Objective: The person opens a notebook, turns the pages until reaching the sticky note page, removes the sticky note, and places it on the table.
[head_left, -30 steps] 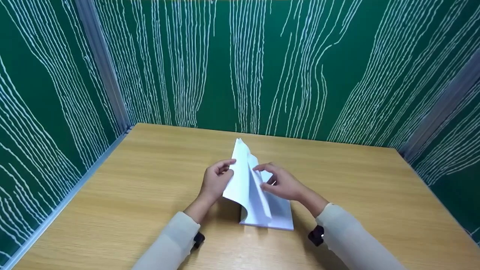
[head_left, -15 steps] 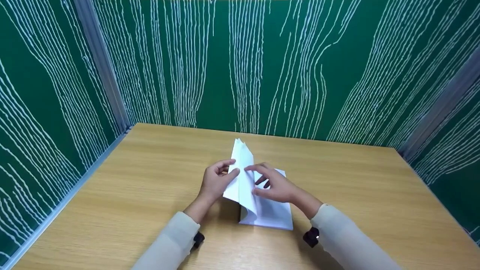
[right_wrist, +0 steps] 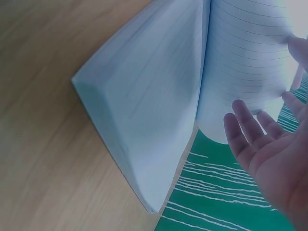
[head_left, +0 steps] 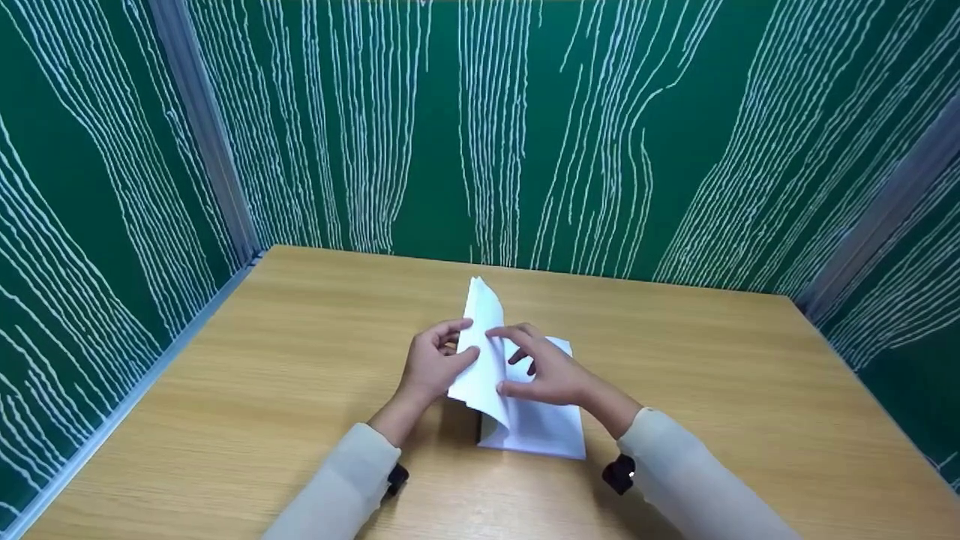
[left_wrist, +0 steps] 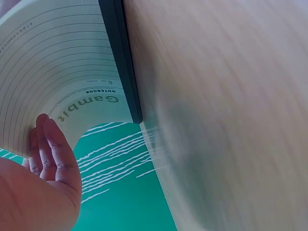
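A notebook with white lined pages lies spread on the table, its left-hand pages raised and curving upward. My left hand pinches the outer edge of those raised pages, thumb in front and fingers behind. In the left wrist view, their underside shows ruled lines and the printed words "Gambit" and "NOTEBOOK", beside a dark cover edge. My right hand touches the face of the raised pages with index fingertip and thumb. Its other fingers are loosely bent near the ruled page in the right wrist view.
A light wooden table carries the notebook near its middle. Behind and at both sides stand green panels with wavy white lines, joined by grey posts. Dark wrist devices sit below both pale sleeves.
My right hand has moved left, bringing a page from the right over against the pages in my left hand. The left hand stays nearly in place, its thumb slightly shifted.
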The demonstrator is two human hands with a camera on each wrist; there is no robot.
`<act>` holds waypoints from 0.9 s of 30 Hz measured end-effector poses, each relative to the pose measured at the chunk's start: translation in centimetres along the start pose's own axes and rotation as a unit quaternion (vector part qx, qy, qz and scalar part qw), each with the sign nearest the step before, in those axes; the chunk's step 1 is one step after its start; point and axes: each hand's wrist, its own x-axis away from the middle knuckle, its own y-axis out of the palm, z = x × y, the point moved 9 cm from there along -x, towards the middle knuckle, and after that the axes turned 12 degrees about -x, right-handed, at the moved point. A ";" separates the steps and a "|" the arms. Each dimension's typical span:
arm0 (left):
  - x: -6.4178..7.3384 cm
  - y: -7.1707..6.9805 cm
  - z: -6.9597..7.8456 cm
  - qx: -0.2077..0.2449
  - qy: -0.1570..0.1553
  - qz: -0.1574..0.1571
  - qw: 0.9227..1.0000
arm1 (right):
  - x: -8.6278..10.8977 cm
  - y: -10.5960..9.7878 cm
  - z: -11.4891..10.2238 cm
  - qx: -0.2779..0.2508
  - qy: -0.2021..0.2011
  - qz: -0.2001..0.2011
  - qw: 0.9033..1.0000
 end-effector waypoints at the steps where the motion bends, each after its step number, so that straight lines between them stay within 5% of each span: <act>1: -0.1 0.0 -0.1 0.000 0.001 0.001 1.000 | 0.0 0.0 0.1 0.001 0.002 0.000 1.000; 11: -1.1 0.5 -2.6 -0.012 -0.007 0.020 1.000 | 0.3 -1.7 1.9 0.027 0.046 0.042 0.998; 27: -1.0 0.1 -2.4 -0.014 -0.003 0.032 0.999 | 0.9 -4.8 5.6 0.063 0.117 0.100 0.986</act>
